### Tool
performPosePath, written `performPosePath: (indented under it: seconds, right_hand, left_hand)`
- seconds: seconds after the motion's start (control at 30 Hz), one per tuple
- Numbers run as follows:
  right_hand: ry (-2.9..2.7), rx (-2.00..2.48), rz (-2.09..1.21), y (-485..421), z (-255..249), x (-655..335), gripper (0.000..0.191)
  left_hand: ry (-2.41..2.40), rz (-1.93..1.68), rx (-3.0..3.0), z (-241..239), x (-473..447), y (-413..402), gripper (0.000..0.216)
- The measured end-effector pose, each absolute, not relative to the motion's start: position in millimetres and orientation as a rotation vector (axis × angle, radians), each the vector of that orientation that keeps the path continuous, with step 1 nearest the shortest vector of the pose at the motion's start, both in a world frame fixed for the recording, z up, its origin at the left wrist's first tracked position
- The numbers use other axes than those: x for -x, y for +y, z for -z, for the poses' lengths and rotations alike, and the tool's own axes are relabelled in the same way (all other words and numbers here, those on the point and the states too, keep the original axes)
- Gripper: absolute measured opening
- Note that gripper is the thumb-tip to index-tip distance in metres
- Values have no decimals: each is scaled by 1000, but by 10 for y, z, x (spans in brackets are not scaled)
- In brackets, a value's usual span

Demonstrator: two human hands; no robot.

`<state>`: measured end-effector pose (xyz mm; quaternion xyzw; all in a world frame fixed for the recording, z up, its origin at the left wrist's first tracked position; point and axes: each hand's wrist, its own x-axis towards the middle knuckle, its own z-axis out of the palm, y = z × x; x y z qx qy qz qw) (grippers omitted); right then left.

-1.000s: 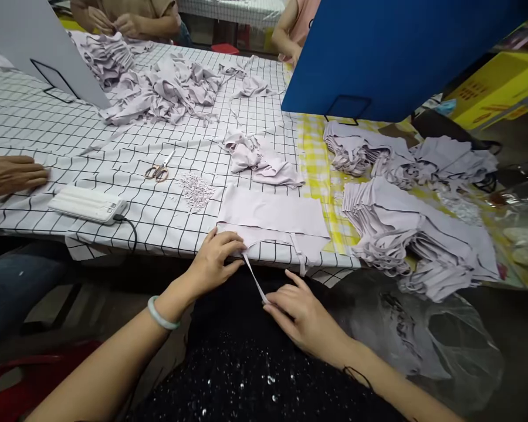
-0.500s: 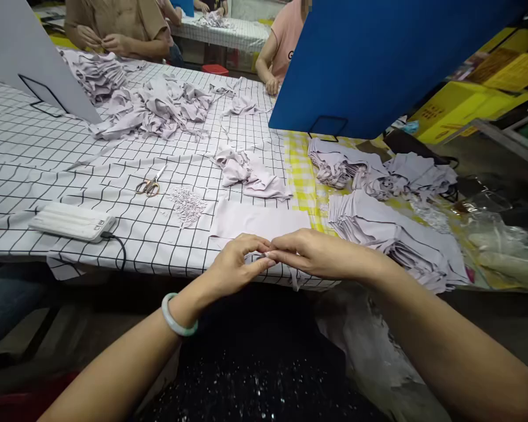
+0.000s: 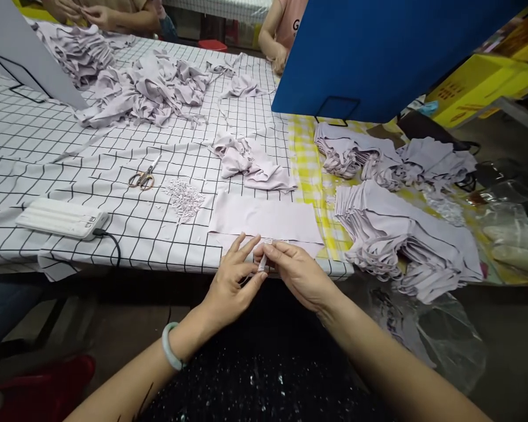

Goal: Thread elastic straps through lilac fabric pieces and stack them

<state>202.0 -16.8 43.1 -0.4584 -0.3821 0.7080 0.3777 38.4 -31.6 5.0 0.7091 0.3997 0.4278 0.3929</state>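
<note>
Pinching a narrow pale strap [image 3: 262, 264] in the clamped grip of left hand [image 3: 234, 280] and right hand [image 3: 298, 271], by the near side of flat cloth [image 3: 266, 217] on the surface [image 3: 167, 249], well apart from scissors [image 3: 146, 176].

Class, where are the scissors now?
In the head view, the scissors lie left of centre on the checked cloth, just left of the small scrap pile.

Our left hand [image 3: 235, 278] could pass over the checked tablecloth [image 3: 143, 234] between the white power bank [image 3: 59, 218] and the clippings [image 3: 185, 200]. Ahead, crumpled fabric [image 3: 253, 167] lies in the way; rightward, fabric stacks [image 3: 409, 228] and the blue panel [image 3: 356, 53] behind them block us.
</note>
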Motion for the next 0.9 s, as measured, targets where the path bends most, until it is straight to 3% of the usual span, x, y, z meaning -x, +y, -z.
performPosePath:
  seconds: [0.23, 0.37, 0.53, 0.63, 0.9]
  right_hand:
    - [-1428, 1274, -1729, -294, -573, -1954, 33]
    - [-1449, 1370, -1731, -318, -505, -1847, 33]
    - [-979, 1555, -1793, -86, -314, -1732, 26]
    - [-733, 1625, -1870, 71, -227, -1674, 22]
    - [-642, 1668, -1853, 316, -216, -1582, 15]
  left_hand:
    - [1036, -976, -1314, -301, -202, -269, 12]
    - [1015, -903, -1442, -300, -176, -161, 16]
    - [1071, -959, -2177, -16, -142, 335, 6]
    - [1058, -776, -2411, 193, -104, 626, 15]
    - [1034, -850, -2165, 230, -39, 776, 14]
